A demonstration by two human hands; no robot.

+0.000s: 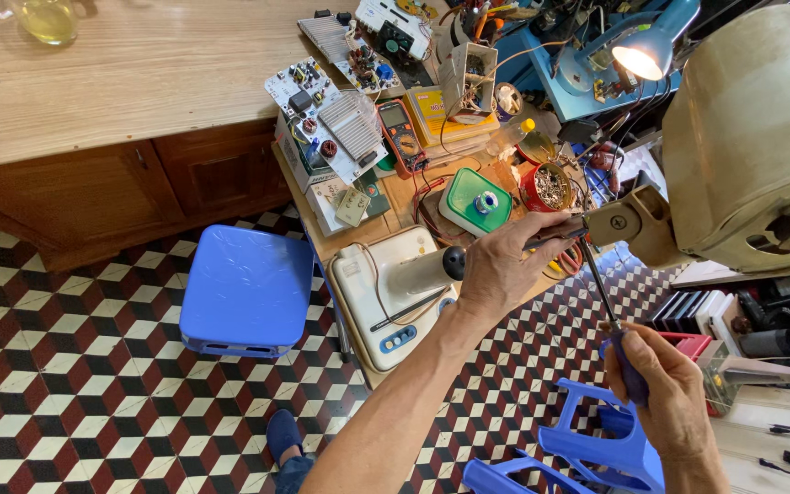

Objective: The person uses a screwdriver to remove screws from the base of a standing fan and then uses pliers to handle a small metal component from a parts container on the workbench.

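Note:
My left hand (503, 265) reaches out over the workbench and pinches a thin dark tool (555, 240) held against the metal bracket (637, 222) of a large beige motor housing (752, 128) at the right. My right hand (665, 389) grips the blue handle of a screwdriver (631, 370). Its long shaft runs up and left, and the tip meets the bracket near my left fingers. Both hands are closed around their tools.
A small wooden bench (395, 197) carries circuit boards (322, 114), a multimeter (398, 133), a green-lidded box (477, 201), a red tin of screws (549, 187) and a white appliance (390, 293). A lit desk lamp (642, 50) shines above. Blue stools (247, 291) stand on the patterned tile floor.

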